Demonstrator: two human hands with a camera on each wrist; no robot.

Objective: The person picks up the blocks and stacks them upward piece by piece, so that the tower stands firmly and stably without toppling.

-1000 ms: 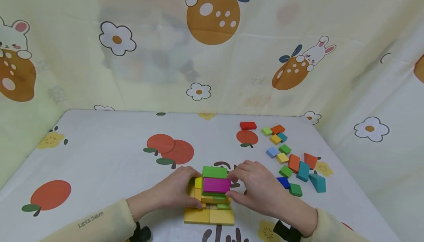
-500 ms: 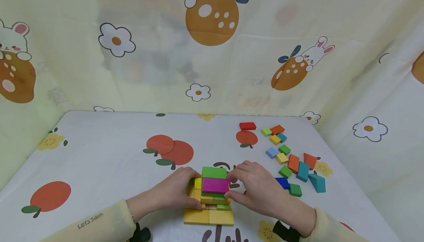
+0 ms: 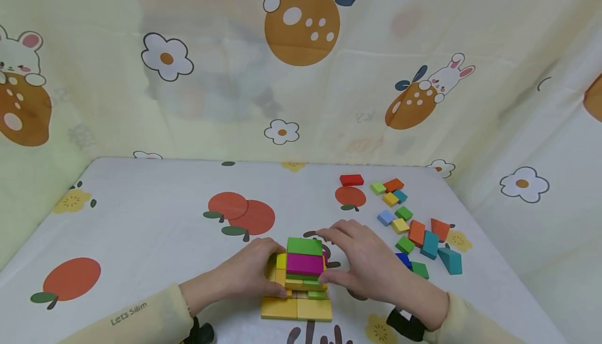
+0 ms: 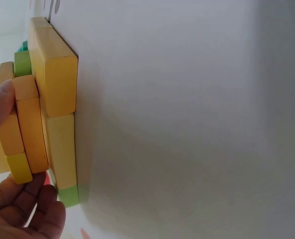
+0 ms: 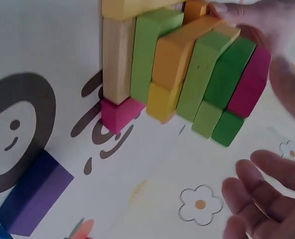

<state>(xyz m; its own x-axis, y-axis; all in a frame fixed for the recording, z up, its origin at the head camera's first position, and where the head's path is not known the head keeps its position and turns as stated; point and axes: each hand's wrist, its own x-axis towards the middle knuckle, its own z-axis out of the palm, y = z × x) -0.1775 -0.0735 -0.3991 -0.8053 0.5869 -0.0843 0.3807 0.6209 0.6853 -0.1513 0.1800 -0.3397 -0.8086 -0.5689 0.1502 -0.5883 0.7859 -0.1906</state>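
Observation:
A layered stack of wooden toy blocks stands on the table, its yellow base blocks nearest me. On top lies a magenta block beside a green block; the right wrist view shows the magenta block as the outermost layer. My left hand grips the stack's left side, thumb on the near end and fingers at the far end of the orange blocks. At the right side is my right hand, fingers spread off the stack. Its thumb is close to the magenta block; contact cannot be made out.
Several loose coloured blocks lie to the right, among them an orange block, a teal triangle and a light blue block. A red block lies farther back. A purple block rests near the stack. A patterned curtain hangs behind.
My right hand's fingers have lifted off the magenta block and spread up and away, while its thumb stays near. The left hand and the stack look unmoved.

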